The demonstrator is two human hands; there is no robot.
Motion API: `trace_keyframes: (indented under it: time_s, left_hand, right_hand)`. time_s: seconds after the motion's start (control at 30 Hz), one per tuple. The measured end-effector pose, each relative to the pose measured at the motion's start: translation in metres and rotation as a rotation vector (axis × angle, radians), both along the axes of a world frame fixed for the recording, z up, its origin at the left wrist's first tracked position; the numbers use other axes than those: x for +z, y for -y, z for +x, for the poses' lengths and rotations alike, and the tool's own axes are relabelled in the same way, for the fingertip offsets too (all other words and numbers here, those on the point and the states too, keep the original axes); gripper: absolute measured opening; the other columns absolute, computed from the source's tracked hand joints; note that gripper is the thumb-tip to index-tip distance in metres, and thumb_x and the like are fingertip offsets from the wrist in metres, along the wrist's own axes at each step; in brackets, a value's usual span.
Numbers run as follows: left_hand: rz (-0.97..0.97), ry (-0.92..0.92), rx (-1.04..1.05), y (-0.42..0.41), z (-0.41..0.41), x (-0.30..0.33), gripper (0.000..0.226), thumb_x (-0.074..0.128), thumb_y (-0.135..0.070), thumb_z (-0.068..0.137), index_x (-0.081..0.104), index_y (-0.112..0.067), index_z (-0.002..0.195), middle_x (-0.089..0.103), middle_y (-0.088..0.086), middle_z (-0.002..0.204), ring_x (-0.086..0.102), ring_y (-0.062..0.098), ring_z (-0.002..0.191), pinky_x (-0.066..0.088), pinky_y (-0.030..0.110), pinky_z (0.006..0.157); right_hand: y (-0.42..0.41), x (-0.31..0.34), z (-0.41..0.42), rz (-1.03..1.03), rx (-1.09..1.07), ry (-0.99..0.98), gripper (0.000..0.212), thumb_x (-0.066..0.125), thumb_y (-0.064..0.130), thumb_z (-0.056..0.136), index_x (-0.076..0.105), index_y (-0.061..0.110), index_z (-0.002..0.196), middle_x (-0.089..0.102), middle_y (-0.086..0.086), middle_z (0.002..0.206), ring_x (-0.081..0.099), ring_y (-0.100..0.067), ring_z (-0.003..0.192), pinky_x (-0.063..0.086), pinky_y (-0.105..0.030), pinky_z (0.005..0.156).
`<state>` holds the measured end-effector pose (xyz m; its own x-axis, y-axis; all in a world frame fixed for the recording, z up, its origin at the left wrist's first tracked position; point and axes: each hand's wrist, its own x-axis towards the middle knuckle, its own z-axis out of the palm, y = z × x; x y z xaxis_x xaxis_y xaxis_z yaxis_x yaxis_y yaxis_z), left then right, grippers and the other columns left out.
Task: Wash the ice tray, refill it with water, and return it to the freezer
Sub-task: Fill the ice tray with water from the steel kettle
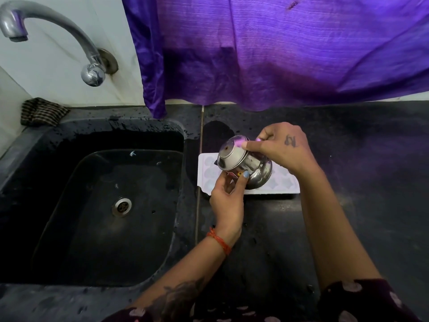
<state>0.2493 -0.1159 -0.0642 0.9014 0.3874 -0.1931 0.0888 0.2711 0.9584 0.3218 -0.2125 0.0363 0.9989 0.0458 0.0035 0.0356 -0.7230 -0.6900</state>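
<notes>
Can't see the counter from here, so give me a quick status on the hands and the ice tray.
Both hands, left and right, grip a tilted steel pot over the ice tray. Tray flat on counter, right of sink. Nothing in the way.

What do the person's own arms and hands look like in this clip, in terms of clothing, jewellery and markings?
Both arms are bare below short dark maroon sleeves with pale pink spots. The left hand has a light blue painted thumbnail, an orange-red thread bracelet at the wrist, and a dark tattoo on the forearm. The right hand carries a small dark tattoo on its back and a pink painted nail.
</notes>
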Motion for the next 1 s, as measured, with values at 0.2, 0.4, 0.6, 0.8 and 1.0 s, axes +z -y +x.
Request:
trace_keyframes:
  time_s: [0.2, 0.4, 0.6, 0.8, 1.0]
  left_hand:
    - [0.032, 0.026, -0.001, 0.005, 0.002, 0.002, 0.019, 0.072, -0.016, 0.082, 0.069, -0.017, 0.1, 0.074, -0.005, 0.094, 0.068, 0.009, 0.093, 0.051, 0.03, 0.091]
    - [0.065, 0.039, -0.017, 0.013, 0.005, 0.004, 0.018, 0.072, -0.017, 0.081, 0.069, -0.02, 0.098, 0.073, -0.007, 0.092, 0.068, 0.007, 0.091, 0.052, 0.029, 0.09]
    - [0.062, 0.027, -0.052, 0.021, 0.004, 0.004, 0.019, 0.072, -0.018, 0.081, 0.069, -0.017, 0.1, 0.073, -0.006, 0.092, 0.068, 0.007, 0.09, 0.052, 0.028, 0.089]
    - [0.031, -0.012, -0.074, 0.024, 0.001, 0.004, 0.024, 0.071, -0.019, 0.083, 0.068, -0.012, 0.106, 0.073, -0.002, 0.097, 0.068, 0.008, 0.093, 0.052, 0.029, 0.09]
    - [0.021, -0.036, -0.095, 0.023, 0.001, 0.003, 0.03, 0.071, -0.029, 0.08, 0.069, -0.013, 0.105, 0.074, 0.001, 0.098, 0.068, 0.014, 0.097, 0.051, 0.041, 0.095]
  right_hand:
    - [0.01, -0.005, -0.004, 0.158, -0.058, -0.042, 0.034, 0.079, 0.046, 0.066, 0.068, 0.014, 0.065, 0.069, 0.0, 0.068, 0.066, -0.015, 0.074, 0.054, -0.039, 0.078]
    - [0.021, -0.005, -0.006, 0.208, -0.121, -0.057, 0.032, 0.08, 0.043, 0.064, 0.067, 0.014, 0.063, 0.069, 0.001, 0.068, 0.067, -0.018, 0.076, 0.056, -0.042, 0.079]
    - [0.031, -0.005, -0.007, 0.172, -0.132, -0.03, 0.03, 0.08, 0.043, 0.065, 0.067, 0.016, 0.061, 0.068, 0.004, 0.063, 0.067, -0.014, 0.072, 0.055, -0.04, 0.078]
    - [0.031, 0.0, -0.007, 0.047, -0.087, 0.007, 0.031, 0.077, 0.046, 0.07, 0.067, 0.017, 0.064, 0.067, 0.004, 0.065, 0.065, -0.016, 0.075, 0.05, -0.033, 0.073]
    - [0.027, 0.002, -0.006, -0.026, -0.063, 0.036, 0.034, 0.074, 0.047, 0.072, 0.067, 0.014, 0.066, 0.067, -0.003, 0.065, 0.064, -0.02, 0.072, 0.047, -0.032, 0.067]
